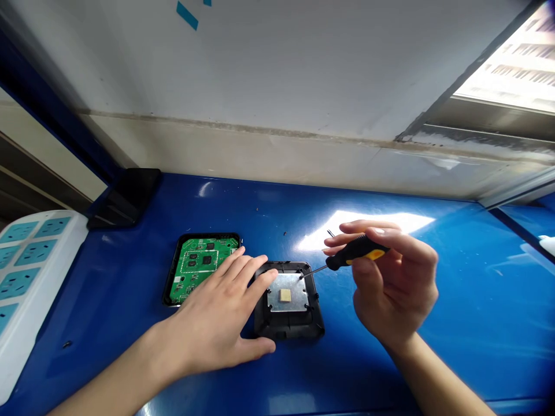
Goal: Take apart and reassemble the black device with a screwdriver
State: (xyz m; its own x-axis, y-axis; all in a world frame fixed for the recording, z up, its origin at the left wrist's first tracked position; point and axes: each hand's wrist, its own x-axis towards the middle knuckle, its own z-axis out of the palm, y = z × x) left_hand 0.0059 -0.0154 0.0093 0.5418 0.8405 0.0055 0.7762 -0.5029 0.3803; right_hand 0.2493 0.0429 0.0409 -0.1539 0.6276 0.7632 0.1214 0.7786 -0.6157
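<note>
My right hand [392, 277] grips a black and yellow screwdriver [358, 252]. Its tip reaches the upper right corner of a silver metal plate [297, 283], where a small dark screw or post shows. That plate lies inside a square black plastic cover [288, 332] and carries a small cream-coloured pad [285, 296]. My left hand [225, 306] lies with fingers spread over the cover's left side, an index fingertip at the plate's upper left edge. Left of the cover sits a black housing with a green circuit board [198, 261], partly hidden by my left hand.
A white power strip [43, 260] with blue-green sockets runs along the left edge. Behind it a black stand-like object [130, 199] rests on the blue table [433, 323]. A small dark piece [66, 344] lies near the strip. A wall borders the table's back.
</note>
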